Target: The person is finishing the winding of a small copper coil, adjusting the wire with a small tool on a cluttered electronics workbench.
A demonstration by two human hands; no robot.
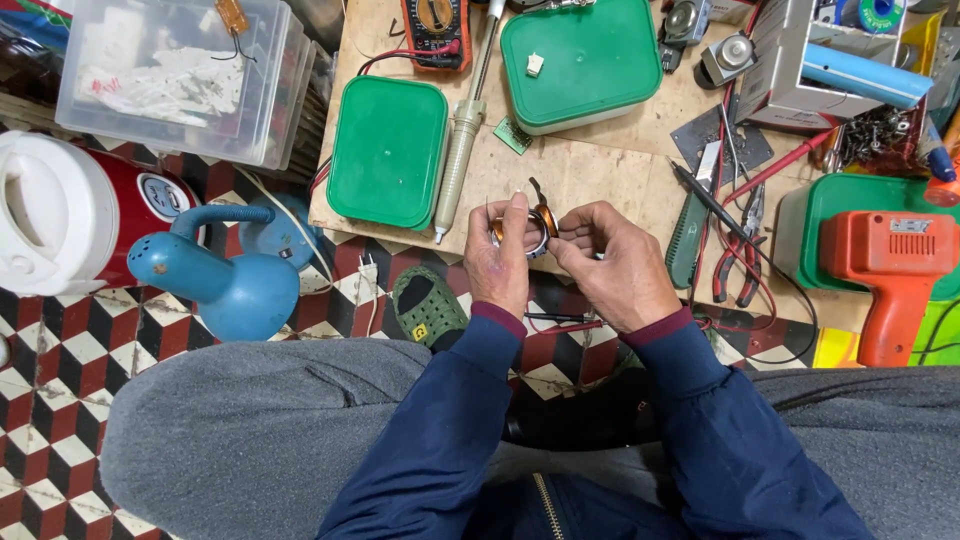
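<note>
Hands meet over the near edge of the plywood surface (pixel 590 175): the left hand (pixel 500 262) and right hand (pixel 615 265) both have their fingers closed on a small copper-wound coil in a metal ring (pixel 532 225), held just above the board between them. Beyond it lie a cream-handled soldering iron (pixel 462 135) and a flat green plastic lid (pixel 389 150); an orange power drill (pixel 885 262) sits far right.

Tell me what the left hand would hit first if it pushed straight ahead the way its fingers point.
Likely the cream soldering iron lying on the plywood board, just beyond the left hand; depth is uncertain.
</note>
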